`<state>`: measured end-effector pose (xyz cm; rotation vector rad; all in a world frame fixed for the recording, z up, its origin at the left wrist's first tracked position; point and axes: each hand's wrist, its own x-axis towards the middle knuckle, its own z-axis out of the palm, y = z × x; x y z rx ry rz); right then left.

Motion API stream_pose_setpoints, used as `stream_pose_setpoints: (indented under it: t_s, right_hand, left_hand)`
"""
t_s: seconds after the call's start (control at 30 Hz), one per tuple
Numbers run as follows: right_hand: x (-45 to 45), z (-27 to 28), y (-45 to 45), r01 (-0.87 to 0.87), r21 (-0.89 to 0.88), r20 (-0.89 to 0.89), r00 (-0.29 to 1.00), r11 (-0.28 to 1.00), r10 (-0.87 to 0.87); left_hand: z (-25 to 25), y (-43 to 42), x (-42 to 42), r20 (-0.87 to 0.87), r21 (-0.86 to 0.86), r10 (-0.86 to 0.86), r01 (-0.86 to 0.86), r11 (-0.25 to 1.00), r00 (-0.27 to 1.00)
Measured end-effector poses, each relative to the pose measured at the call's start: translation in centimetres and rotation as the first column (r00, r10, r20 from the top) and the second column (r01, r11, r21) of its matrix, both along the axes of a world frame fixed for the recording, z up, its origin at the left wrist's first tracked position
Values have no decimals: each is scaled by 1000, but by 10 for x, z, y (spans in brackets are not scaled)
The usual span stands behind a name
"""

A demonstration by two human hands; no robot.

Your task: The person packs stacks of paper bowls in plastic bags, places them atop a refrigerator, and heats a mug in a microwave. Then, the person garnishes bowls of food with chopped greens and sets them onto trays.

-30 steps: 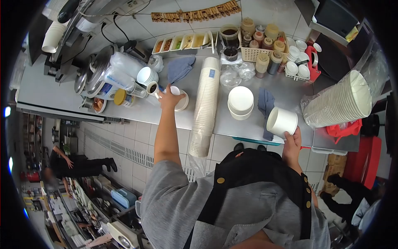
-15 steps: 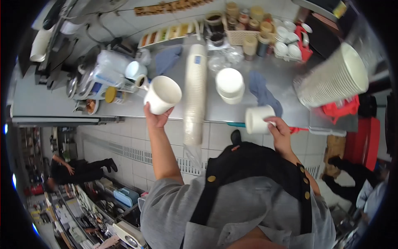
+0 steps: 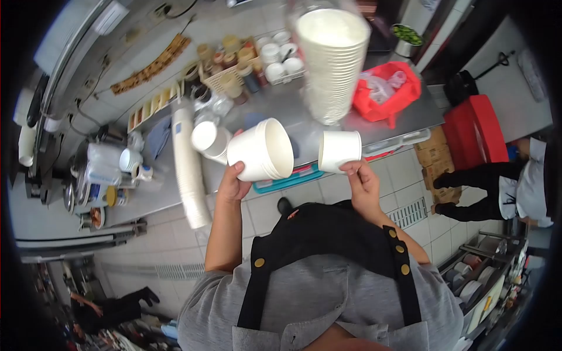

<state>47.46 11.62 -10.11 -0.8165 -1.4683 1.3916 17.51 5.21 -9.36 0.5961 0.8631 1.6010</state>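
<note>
Head camera view, looking down on a steel counter (image 3: pixel 266 104) in a kitchen, with the wearer's two bare hands near its front edge. At the far left, a clear plastic-wrapped bundle (image 3: pixel 104 167) lies on the counter, and just beside it is a jar with a yellow lid (image 3: pixel 113 196). Next, toward the wall, runs a row of topping trays (image 3: pixel 153 109), with a crumpled blue cloth (image 3: pixel 158 139) in front. A long sleeve of stacked paper cups (image 3: pixel 188 169) stretches toward the wearer, its near end past the counter's edge. To its right sit a few white containers (image 3: pixel 205 137), and behind them a beige basket (image 3: pixel 222 81) of sauce bottles. The left hand (image 3: pixel 232 182) grasps a set of nested white tubs (image 3: pixel 250 157) from below and the side, raised at the counter's front, their open mouth facing right. Behind, small white cups (image 3: pixel 274 54) fill a rack. A tall stack of tubs (image 3: pixel 332 79) in clear plastic stands farther right. In front of it, the right hand (image 3: pixel 365 184) pinches a single white tub (image 3: pixel 341 151) by its lower right side, apart from the nested set. Beyond are a red bag (image 3: pixel 404 88), a red bin (image 3: pixel 479 131) and, at far right, a co-worker (image 3: pixel 524 181).
</note>
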Motion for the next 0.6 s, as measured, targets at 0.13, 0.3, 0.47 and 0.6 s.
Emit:
stream_pose_setpoints:
  t_s: [0.13, 0.3, 0.47, 0.6]
  right_hand:
    - [69, 17, 5, 28, 200, 311, 946, 979, -90]
    - [124, 1, 11, 176, 200, 253, 941, 964, -224]
    - [163, 12, 45, 218, 188, 233, 937, 958, -259]
    - [172, 12, 92, 195, 194, 199, 952, 961, -234]
  left_hand:
    - [-22, 38, 84, -212, -62, -78, 66, 996, 974]
    - [-28, 68, 210, -364, -11, -273, 289, 957, 891]
    - [-16, 105, 255, -330, 6, -301, 321, 947, 895]
    - [-14, 155, 254, -449, 47, -273, 327, 944, 851]
